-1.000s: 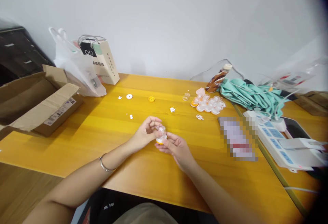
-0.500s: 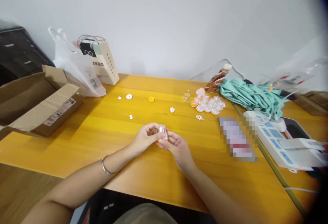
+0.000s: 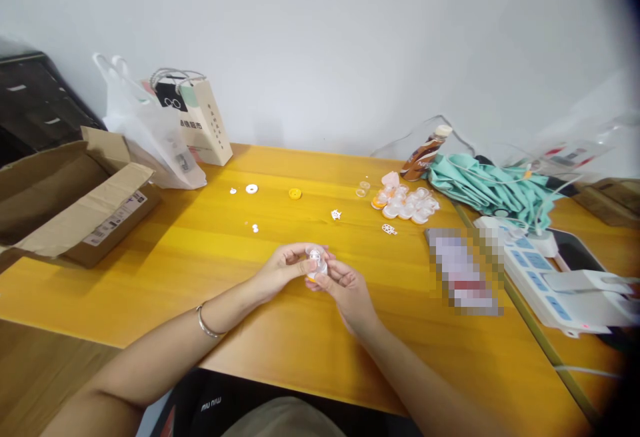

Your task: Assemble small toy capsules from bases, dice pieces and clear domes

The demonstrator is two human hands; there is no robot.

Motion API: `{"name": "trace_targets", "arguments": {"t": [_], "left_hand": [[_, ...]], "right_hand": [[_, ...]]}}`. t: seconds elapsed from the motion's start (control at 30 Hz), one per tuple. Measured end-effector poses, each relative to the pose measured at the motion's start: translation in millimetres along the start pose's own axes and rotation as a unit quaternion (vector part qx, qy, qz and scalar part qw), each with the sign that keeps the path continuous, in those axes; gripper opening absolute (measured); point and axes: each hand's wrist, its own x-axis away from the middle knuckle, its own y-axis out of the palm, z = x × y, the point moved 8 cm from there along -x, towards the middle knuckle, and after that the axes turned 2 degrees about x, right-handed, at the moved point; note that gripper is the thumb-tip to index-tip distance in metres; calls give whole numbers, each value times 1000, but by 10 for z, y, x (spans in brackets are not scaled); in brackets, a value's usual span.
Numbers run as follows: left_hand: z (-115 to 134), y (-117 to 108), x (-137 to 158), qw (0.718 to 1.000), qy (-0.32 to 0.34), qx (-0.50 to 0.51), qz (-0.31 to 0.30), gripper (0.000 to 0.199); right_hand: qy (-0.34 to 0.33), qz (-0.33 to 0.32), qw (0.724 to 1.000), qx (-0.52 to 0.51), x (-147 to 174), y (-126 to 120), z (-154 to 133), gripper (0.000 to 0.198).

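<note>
Between both hands is a small clear plastic piece with an orange base [image 3: 317,265], held above the front middle of the table. My left hand [image 3: 287,267] grips it from the left, thumb across its front. From the right, my right hand [image 3: 345,287] pinches its lower part between thumb and fingers. Its exact kind cannot be made out. Beyond the hands lie a white cut-out piece [image 3: 337,215], a yellow round cap [image 3: 295,193], a white ring-shaped disc [image 3: 251,189] and small white bits [image 3: 255,228].
Right of centre sit several clear-domed pieces [image 3: 407,205], a white lattice piece [image 3: 389,229] and a brown bottle [image 3: 427,153]. Farther right are a phone [image 3: 463,270], a power strip [image 3: 537,277] and teal cloth [image 3: 495,187]. An open cardboard box [image 3: 115,217] and bags [image 3: 207,120] stand left.
The clear plastic piece has tilted slightly in my fingers, and both hands have shifted only a little. Everything on the table stays where it was.
</note>
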Motion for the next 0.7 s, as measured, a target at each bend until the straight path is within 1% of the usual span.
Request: {"name": "trace_targets", "arguments": {"t": [0.07, 0.13, 0.2, 0.23, 0.3, 0.37, 0.57, 0.7], "left_hand": [[-10, -24, -4, 1000, -4, 25, 13, 28], [-2, -45, -6, 999, -3, 43, 18, 29], [9, -56, -7, 999, -11, 38, 7, 32], [12, -52, -7, 999, -20, 27, -5, 35], [15, -45, -2, 999, -42, -10, -28, 40], [26, -55, 1, 997, -51, -50, -36, 40], [73, -91, -5, 994, -9, -113, -2, 35], [86, -128, -12, 985, 22, -168, 27, 33]], "right_hand": [[18, -18, 999, -23, -9, 22, 31, 30], [50, -55, 996, -44, -2, 84, 78, 28], [69, -78, 993, -62, 12, 127, 101, 25], [71, -80, 992, -68, 15, 131, 100, 25], [66, -73, 993, -72, 16, 116, 86, 24], [55, -61, 994, -67, 13, 90, 66, 23], [8, -25, 1000, -12, 0, 17, 29, 20], [-19, -17, 999, 30, -14, -15, 30, 19]]}}
